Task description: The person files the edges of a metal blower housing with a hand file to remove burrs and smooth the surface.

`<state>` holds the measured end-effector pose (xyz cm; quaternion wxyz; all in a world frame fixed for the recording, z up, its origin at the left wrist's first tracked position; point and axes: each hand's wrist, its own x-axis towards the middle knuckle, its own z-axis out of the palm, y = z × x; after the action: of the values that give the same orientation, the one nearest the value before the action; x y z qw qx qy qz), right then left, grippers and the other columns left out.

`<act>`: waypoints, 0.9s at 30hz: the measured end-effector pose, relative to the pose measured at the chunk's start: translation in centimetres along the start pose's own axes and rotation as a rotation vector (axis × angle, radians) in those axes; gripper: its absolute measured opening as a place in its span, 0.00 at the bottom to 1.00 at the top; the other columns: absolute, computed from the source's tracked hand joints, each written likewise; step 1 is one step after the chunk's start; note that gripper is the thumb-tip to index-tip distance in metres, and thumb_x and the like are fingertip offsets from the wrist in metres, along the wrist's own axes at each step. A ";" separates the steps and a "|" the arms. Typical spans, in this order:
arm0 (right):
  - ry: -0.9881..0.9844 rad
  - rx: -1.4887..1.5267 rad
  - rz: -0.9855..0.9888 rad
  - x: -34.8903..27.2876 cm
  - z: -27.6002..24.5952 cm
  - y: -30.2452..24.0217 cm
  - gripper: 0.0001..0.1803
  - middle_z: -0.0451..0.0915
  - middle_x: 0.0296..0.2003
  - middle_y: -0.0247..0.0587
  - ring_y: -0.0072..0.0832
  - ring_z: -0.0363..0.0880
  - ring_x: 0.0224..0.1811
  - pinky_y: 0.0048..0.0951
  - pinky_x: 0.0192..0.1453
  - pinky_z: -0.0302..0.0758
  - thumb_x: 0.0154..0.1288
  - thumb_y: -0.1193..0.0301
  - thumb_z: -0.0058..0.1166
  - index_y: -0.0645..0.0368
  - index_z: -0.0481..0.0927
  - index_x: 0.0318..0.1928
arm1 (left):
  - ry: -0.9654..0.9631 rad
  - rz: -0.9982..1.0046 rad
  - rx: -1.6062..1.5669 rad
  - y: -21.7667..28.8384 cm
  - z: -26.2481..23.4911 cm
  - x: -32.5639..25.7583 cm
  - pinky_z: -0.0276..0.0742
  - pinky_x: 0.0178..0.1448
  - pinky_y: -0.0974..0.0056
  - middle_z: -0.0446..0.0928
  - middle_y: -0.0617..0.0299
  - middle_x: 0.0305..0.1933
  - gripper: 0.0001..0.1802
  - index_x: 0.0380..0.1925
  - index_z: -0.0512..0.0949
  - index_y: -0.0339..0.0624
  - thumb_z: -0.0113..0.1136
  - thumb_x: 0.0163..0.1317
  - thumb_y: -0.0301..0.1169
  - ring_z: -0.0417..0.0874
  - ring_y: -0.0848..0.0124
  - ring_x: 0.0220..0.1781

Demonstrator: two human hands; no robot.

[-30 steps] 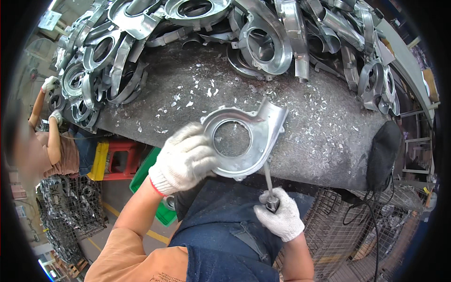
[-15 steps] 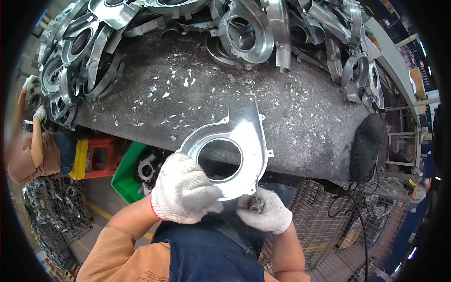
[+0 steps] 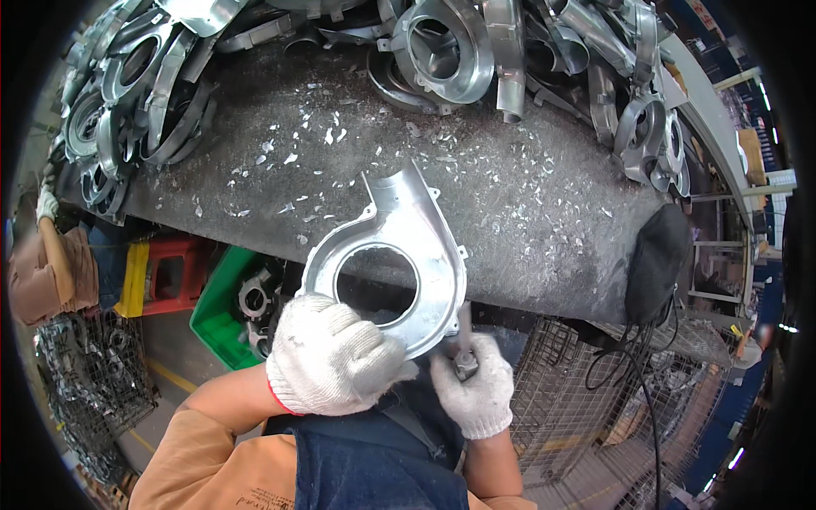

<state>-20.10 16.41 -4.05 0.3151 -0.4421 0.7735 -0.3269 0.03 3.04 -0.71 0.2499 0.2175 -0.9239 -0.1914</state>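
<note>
My left hand (image 3: 336,361), in a white knit glove with a red cuff edge, is closed round the lower left rim of a silvery scroll-shaped metal housing (image 3: 439,263). The housing has a large round hole and a spout that points away from me; it is held above my lap at the table's near edge. In my gloved right hand (image 3: 478,395) is a slim metal hand tool (image 3: 465,330) with a nut-like end by the thumb. Its blurred shaft points up beside the housing's lower right rim; whether they touch I cannot tell.
Similar metal housings (image 3: 442,51) are heaped along the far side of the dark worktable (image 3: 544,255), strewn with metal flakes. A green bin (image 3: 212,314) with castings stands left, near a red-and-yellow stand (image 3: 174,276). A black mesh-covered object (image 3: 659,263) and wire cages (image 3: 561,399) are right; another person works far left.
The housing has turned anticlockwise and shifted left, its spout now leaning up-left. The tool has come to the rim's right side, upright, with my right hand still round it.
</note>
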 end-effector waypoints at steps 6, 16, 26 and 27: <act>0.129 -0.210 -0.067 0.4 1.0 -0.1 0.10 0.89 0.36 0.46 0.49 0.91 0.35 0.44 0.40 0.87 0.65 0.72 0.73 0.54 0.85 0.44 | 0.067 -0.021 0.021 1.4 0.1 1.2 0.65 0.23 0.56 0.69 0.70 0.18 0.14 0.25 0.86 0.52 0.81 0.40 0.41 0.73 0.66 0.17; -0.442 0.013 0.053 2.1 -1.9 -0.3 0.12 0.88 0.33 0.50 0.52 0.92 0.39 0.45 0.42 0.87 0.66 0.66 0.72 0.56 0.85 0.44 | 0.018 0.005 0.038 0.8 -0.2 0.7 0.64 0.24 0.57 0.68 0.70 0.18 0.14 0.24 0.86 0.52 0.81 0.39 0.42 0.72 0.67 0.18; 0.098 -0.273 -0.094 1.2 0.7 -0.6 0.10 0.89 0.39 0.47 0.50 0.91 0.39 0.45 0.43 0.87 0.62 0.74 0.73 0.55 0.85 0.42 | 0.050 -0.053 -0.006 0.4 -0.6 0.9 0.65 0.23 0.56 0.68 0.69 0.15 0.13 0.21 0.85 0.53 0.81 0.40 0.42 0.72 0.65 0.16; 0.107 -0.256 -0.131 1.3 0.8 -0.5 0.10 0.88 0.37 0.47 0.51 0.91 0.37 0.45 0.41 0.86 0.64 0.73 0.73 0.56 0.85 0.43 | 0.046 -0.050 -0.005 0.3 -0.9 0.9 0.65 0.23 0.56 0.68 0.69 0.15 0.13 0.21 0.85 0.53 0.81 0.40 0.42 0.72 0.65 0.16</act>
<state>-19.73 14.88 -4.37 0.1926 -0.5101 0.7940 -0.2688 -0.27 2.67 0.45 0.2668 0.2442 -0.9117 -0.1949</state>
